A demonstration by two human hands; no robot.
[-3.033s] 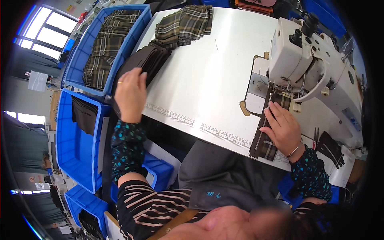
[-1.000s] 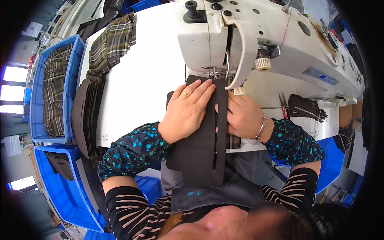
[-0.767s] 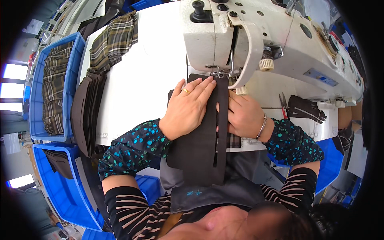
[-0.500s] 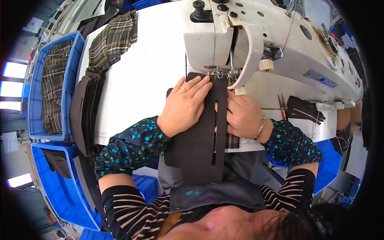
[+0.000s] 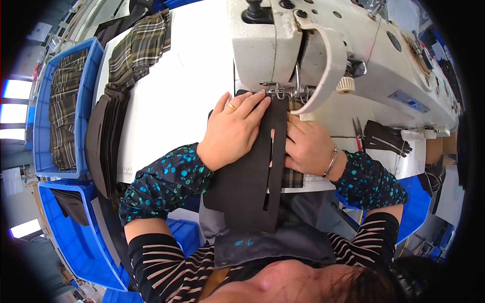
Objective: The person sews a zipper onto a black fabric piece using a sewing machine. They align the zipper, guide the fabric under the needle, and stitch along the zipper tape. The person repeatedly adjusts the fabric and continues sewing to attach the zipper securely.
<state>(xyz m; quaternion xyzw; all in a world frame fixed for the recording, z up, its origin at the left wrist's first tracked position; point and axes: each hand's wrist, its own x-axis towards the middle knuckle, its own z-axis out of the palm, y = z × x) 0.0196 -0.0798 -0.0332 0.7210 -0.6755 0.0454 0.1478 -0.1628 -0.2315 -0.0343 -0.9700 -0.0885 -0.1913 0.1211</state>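
A dark brown fabric panel (image 5: 240, 187) with a long slit lies under the presser foot (image 5: 278, 92) of a white sewing machine (image 5: 318, 45) and hangs over the table's front edge. My left hand (image 5: 230, 131) lies flat on the panel, fingers stretched toward the foot. My right hand (image 5: 308, 146) is closed on the panel's right edge at the slit, with plaid fabric (image 5: 294, 179) showing beneath it.
At left stand a blue crate of plaid pieces (image 5: 65, 111), a lower blue crate (image 5: 88, 242), a stack of brown pieces (image 5: 106, 141) and plaid pieces (image 5: 139, 45) on the white table (image 5: 177, 86). Scissors (image 5: 359, 144) and dark strips (image 5: 384, 136) lie at right.
Since three seconds ago my left hand has left the stack and brought a brown panel under the machine. Both hands are now together there. Lately the left hand has edged slightly toward the foot.
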